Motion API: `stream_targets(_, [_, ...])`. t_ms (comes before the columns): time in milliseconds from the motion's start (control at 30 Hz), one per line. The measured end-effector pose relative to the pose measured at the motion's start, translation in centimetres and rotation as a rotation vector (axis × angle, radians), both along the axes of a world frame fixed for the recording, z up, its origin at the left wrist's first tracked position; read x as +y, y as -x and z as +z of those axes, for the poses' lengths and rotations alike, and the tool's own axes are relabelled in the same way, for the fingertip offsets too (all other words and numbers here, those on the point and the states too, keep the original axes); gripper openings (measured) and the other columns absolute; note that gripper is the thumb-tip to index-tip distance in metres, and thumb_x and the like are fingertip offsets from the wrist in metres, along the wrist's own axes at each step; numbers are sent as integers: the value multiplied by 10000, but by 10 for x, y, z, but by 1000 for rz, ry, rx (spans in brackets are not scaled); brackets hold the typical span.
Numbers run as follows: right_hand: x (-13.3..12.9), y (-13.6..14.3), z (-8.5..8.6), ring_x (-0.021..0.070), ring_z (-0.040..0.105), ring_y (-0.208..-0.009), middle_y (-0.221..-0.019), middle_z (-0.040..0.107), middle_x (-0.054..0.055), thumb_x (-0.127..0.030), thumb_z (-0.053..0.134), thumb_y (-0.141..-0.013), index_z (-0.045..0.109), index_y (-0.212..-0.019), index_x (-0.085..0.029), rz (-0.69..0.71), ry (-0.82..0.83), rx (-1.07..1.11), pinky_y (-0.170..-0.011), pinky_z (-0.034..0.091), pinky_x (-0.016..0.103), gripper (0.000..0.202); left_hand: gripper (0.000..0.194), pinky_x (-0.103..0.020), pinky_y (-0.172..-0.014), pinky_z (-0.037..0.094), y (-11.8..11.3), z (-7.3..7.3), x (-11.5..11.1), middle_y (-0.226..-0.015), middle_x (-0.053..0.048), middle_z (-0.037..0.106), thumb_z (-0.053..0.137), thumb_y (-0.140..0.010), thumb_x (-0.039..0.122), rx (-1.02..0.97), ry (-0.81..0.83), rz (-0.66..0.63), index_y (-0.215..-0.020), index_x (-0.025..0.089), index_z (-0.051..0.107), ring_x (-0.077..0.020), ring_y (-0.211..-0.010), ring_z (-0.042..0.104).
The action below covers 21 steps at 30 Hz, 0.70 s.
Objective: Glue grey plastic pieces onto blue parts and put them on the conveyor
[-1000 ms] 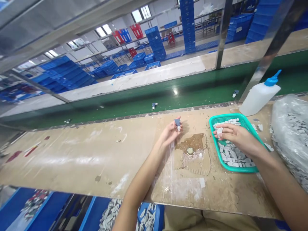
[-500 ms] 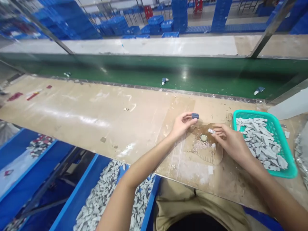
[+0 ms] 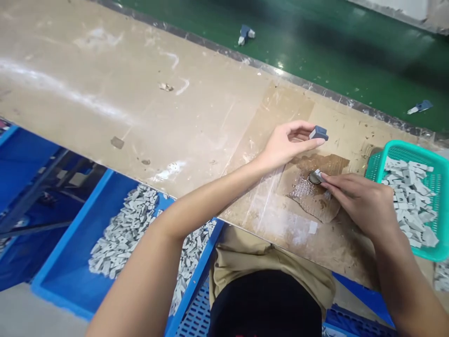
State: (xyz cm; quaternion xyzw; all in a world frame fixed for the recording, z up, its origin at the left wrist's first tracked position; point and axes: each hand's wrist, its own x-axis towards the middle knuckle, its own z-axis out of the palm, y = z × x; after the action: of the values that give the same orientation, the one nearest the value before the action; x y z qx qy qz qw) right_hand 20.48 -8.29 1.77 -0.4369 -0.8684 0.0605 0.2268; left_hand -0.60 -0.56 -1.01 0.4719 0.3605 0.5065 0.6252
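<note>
Between the thumb and fingers of my left hand (image 3: 289, 142) is a small dark blue-grey plastic part (image 3: 319, 133), held above the bench. My right hand (image 3: 365, 199) pinches a small light grey plastic piece (image 3: 318, 175) by its end. That piece is at a small round dish (image 3: 313, 178), and its tip seems to touch it. Beneath the dish lies a wet, stained piece of brown cardboard (image 3: 328, 206). Just right of my right hand stands a green basket (image 3: 442, 187) filled with light grey pieces (image 3: 409, 196).
Beyond the bench (image 3: 196, 135) runs a green conveyor belt (image 3: 315, 47). On it lie a blue-and-grey assembled part (image 3: 245, 35) and another such part (image 3: 420, 107). A blue bin (image 3: 59, 271) with many grey pieces sits below the bench's near edge.
My view has tilted down and closer to the bench. My right hand has brought the grey piece down to the round dish. My left hand keeps its hold on the blue-grey part.
</note>
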Motion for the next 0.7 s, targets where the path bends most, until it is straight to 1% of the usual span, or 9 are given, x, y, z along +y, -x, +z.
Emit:
stream_targets(133, [1, 1, 1, 187, 749, -788, -914, 791, 36, -206, 670, -938, 782, -1023, -204, 2, -29, -37, -650, 583, 282, 140, 272, -348, -923, 555, -1, 0, 0, -970, -47, 737, 798, -732, 274, 41, -13, -27, -952, 138, 711, -184, -942, 698])
stream_targets(267, [2, 2, 0, 184, 746, -786, -919, 789, 22, -208, 681, -932, 781, -1044, -232, 16, -10, -38, -629, 575, 288, 151, 239, -340, -902, 569, -3, 1, -1, -952, -34, 729, 778, -753, 251, 60, -15, -28, -953, 136, 714, -196, -958, 705])
stream_targets(433, [1, 4, 3, 183, 742, -775, -905, 786, 38, -176, 709, -907, 782, -1034, -199, 23, -3, -26, -643, 577, 289, 149, 234, -361, -930, 572, -4, -2, -1, -958, -33, 732, 781, -755, 243, 69, -11, -33, -954, 136, 721, -201, -979, 705])
stream_targets(567, [-3, 6, 10, 187, 737, -809, -937, 779, 50, -130, 732, -879, 777, -1086, -213, -80, -67, 66, -702, 586, 292, 228, 230, -361, -952, 567, -2, -1, -1, -1001, -48, 743, 795, -762, 259, 35, -13, -44, -946, 141, 723, -196, -986, 710])
stream_targets(700, [-3, 7, 12, 183, 735, -804, -943, 774, 25, -119, 748, -862, 752, -1161, -278, -95, -101, 98, -702, 591, 294, 339, 258, -350, -922, 569, 0, -1, -2, -998, -63, 742, 804, -782, 311, 5, -2, -36, -959, 144, 716, -191, -960, 716])
